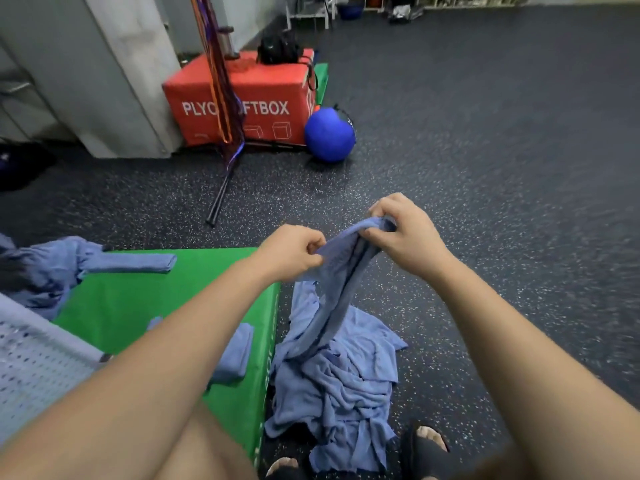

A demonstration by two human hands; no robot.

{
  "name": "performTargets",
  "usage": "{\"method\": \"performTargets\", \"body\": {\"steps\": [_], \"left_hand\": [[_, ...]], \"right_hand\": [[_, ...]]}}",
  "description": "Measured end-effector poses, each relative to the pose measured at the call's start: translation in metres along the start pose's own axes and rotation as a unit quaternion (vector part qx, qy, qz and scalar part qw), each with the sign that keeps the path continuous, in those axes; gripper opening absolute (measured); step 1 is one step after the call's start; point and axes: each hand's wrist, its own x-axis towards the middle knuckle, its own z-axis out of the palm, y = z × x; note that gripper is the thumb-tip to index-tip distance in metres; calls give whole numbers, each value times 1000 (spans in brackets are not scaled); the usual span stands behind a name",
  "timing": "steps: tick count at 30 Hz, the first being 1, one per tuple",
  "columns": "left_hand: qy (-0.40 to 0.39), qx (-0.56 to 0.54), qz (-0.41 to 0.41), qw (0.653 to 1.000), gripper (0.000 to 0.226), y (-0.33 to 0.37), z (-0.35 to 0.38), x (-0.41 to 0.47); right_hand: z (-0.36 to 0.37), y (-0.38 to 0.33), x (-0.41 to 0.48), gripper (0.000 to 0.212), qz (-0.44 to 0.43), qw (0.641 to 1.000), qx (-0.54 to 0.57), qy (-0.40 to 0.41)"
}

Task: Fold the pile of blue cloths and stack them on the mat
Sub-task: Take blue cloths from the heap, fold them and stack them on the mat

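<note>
Your left hand (289, 252) and right hand (405, 233) reach forward side by side, fingers (313, 247) curled, both pinching the top edge of a soft, limp blue cloth (341, 271). It hangs down to the rumpled pile (343, 386) on the speckled rubber floor (485, 168) at 6 o'clock. The smooth green mat (138, 299) at 8 o'clock carries a folded cloth (235, 351).

The left forearm (156, 358) hides part of the folded cloth (239, 351).
</note>
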Motion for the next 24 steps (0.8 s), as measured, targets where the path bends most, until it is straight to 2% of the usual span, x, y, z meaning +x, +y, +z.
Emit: {"method": "performTargets", "body": {"steps": [3,6,8,11,14,20,24], "left_hand": [[32,-9,-29,999,5,-3,-1,-9],[97,-83,-71,989,12,-12,-13,-10],[154,-173,-83,969,6,-14,-21,-10],[205,-299,-93,927,12,-9,-26,-15],[239,-346,-98,902,7,-5,-26,-16],[284,-396,-109,867,8,-19,-28,-14],[294,-438,-115,842,10,-25,-30,-10]], "right_hand": [[-20,0,-11,24,17,999,-19,31],[-42,7,-18,36,54,997,-34,52],[-54,12,-21,40,75,994,-51,54],[-66,23,-24,35,102,991,-76,53],[-71,32,-26,31,121,988,-80,56],[-73,39,-25,22,151,988,3,37],[-71,32,-21,23,157,972,170,26]]}}
